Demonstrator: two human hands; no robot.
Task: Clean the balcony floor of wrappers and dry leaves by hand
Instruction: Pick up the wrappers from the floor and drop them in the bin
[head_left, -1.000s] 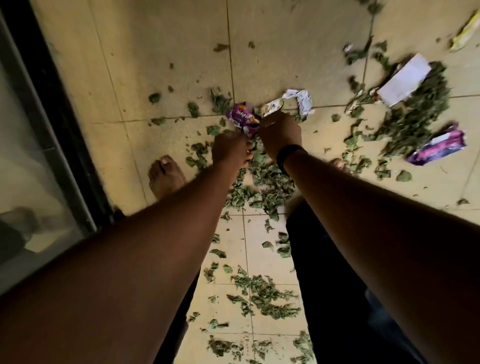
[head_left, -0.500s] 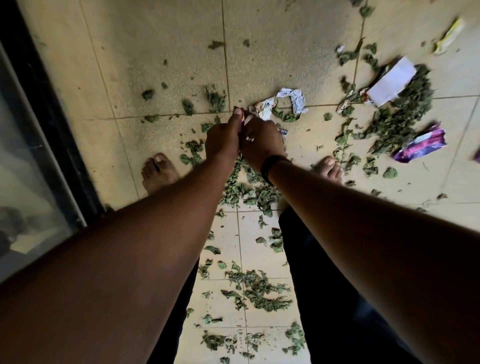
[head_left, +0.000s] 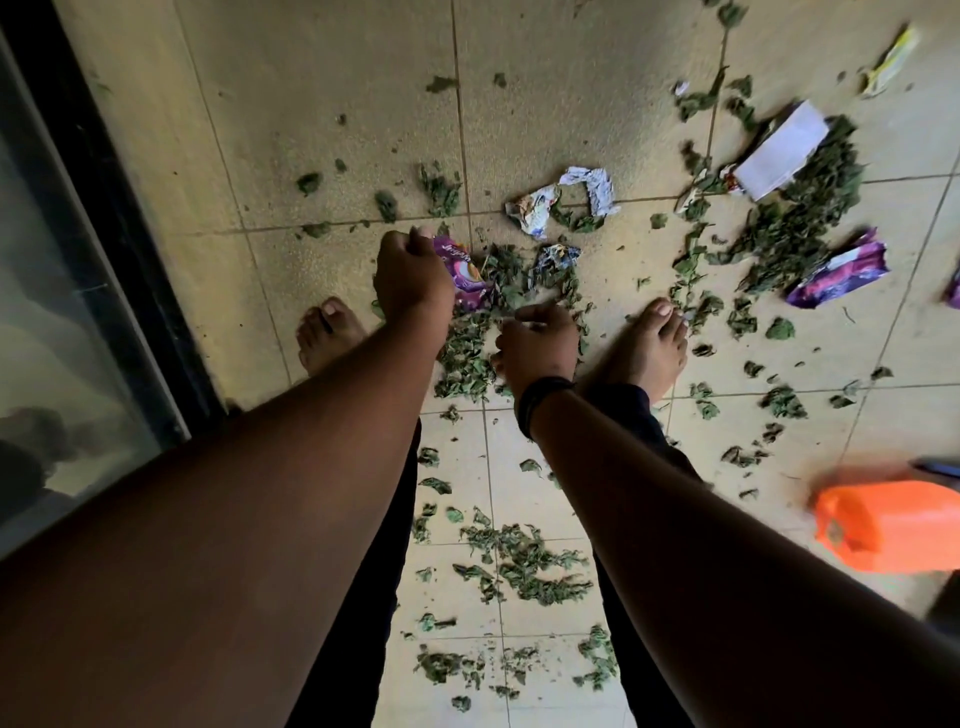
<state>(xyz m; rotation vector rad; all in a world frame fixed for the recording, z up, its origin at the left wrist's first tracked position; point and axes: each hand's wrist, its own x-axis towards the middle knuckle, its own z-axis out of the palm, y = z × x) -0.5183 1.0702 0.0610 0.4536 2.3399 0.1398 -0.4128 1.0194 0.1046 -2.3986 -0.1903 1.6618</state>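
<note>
Head view: left hand grips a purple wrapper, which sticks out at its 3 o'clock. Right hand, fingers curled, hovers over dry leaves at its 9 o'clock; whether it holds any, I cannot tell.

Leaves piled between the two bare feet, crumpled wrapper just beyond them, paper slip and another wrapper far right, plastic dustpan near right, glass door along the left.
</note>
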